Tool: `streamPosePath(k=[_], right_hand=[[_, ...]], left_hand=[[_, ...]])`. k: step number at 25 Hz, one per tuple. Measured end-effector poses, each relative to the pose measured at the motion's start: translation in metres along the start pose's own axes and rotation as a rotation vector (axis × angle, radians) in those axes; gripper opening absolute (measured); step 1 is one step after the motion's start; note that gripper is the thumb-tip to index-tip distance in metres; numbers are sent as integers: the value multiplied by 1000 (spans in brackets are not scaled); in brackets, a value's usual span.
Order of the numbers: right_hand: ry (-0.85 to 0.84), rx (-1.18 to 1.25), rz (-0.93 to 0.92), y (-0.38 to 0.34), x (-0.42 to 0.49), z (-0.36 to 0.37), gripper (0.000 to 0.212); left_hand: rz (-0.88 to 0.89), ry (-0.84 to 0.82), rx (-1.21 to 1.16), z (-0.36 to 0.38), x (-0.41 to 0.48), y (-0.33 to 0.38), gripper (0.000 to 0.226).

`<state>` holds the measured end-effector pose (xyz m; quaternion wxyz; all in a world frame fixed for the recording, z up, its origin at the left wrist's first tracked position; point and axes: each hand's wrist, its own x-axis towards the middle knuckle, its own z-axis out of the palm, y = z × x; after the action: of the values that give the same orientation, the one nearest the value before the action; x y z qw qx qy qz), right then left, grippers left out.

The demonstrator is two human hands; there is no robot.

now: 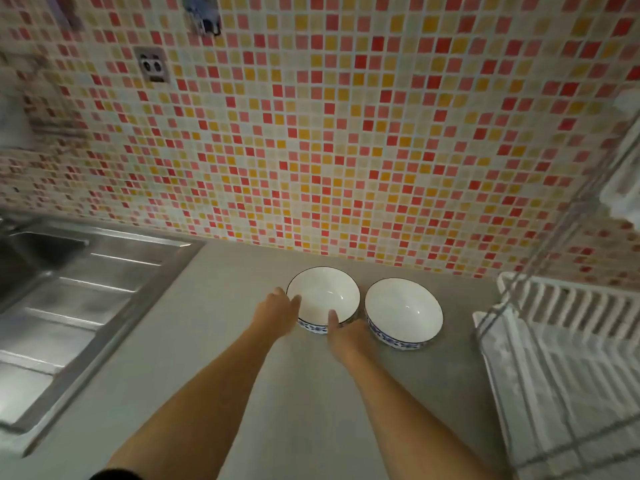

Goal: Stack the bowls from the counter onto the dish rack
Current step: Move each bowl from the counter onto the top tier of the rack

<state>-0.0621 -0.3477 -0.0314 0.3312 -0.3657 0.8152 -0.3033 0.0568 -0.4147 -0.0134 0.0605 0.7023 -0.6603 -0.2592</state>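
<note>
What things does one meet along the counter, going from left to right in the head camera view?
Steel sink → left hand → left bowl → right bowl → white dish rack. The right hand overlaps the left bowl, so it is left out.

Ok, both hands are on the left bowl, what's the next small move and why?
Probably lift the left white bowl with blue-patterned base straight up: left hand and right hand already flank its rim, and it stands on the grey counter.

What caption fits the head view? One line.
Both hands, left hand and right hand, grip the left bowl beside its twin near the dish rack.
</note>
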Motion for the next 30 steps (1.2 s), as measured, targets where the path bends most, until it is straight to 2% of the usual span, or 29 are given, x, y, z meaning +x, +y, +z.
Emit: streamPosePath(k=[3,6,10,14,19,21,26,30], right_hand=[[-31,66,83,2,20,14,56],[-10,55,97,3,30,24,41],[-81,55,115,-2,24,20,34],[-64,63,-52,-26,3,3,38],[-104,167,-271,-77,-44,-58,44],[-75,142,-359,-94,-60,-93,48],[198,-157,-607,-122,-107,-199,41],[380,-447,-716,-118,-149,-260,45]], left_hand=[[-123,-39,-247,19,13,1,54],[-183,-71,-541,29,19,2,39],[-187,-29,-603,23,15,-1,36],[-158,34,-613,-15,-4,4,33],[11,153,-735,-90,-60,25,37],[106,188,-692,-116,-84,31,36],[413,293,-396,-157,-145,59,39],[591,360,-390,-165,-187,96,39]])
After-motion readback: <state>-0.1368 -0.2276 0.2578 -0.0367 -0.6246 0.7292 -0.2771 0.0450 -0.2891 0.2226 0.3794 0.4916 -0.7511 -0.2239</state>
